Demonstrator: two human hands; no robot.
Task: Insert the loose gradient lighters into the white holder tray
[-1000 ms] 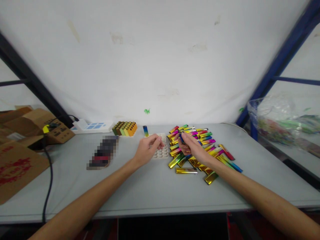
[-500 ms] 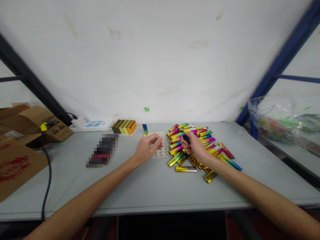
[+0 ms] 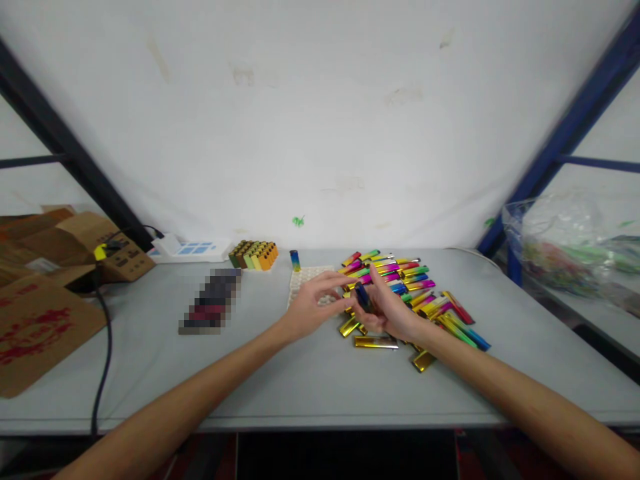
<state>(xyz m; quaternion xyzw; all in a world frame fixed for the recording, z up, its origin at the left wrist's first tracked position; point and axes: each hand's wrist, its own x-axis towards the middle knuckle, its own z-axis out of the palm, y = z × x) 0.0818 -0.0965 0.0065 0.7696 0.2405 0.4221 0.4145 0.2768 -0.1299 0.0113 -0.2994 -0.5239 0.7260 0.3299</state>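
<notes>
1. The right hand [image 3: 385, 310] was closed round a dark-ended piece [image 3: 363, 297], held above the worktop [image 3: 300, 387], right of its middle and nearer the back edge than the front.
2. The left hand [image 3: 315, 303] faced it, thumb and forefinger parted with a clear gap between. Contact between left fingertips and piece: could not tell.
3. Below and behind the left hand lay a pale holed tray [image 3: 296, 287], partly covered. At its back-left corner one blue-and-yellow piece [image 3: 295, 261] stood upright; its seating was too small to judge.
4. Under and beyond the right hand, toward the worktop's back-right corner, lay a loose pile of shiny pieces [image 3: 425, 303].
5. Near the back edge, left of the tray, stood a packed block of pieces [image 3: 254, 256].
6. Judgement: step in hand looked like presenting one piece between both hands. A handover would call for the left fingers to narrow on it before the right loosened.
</notes>
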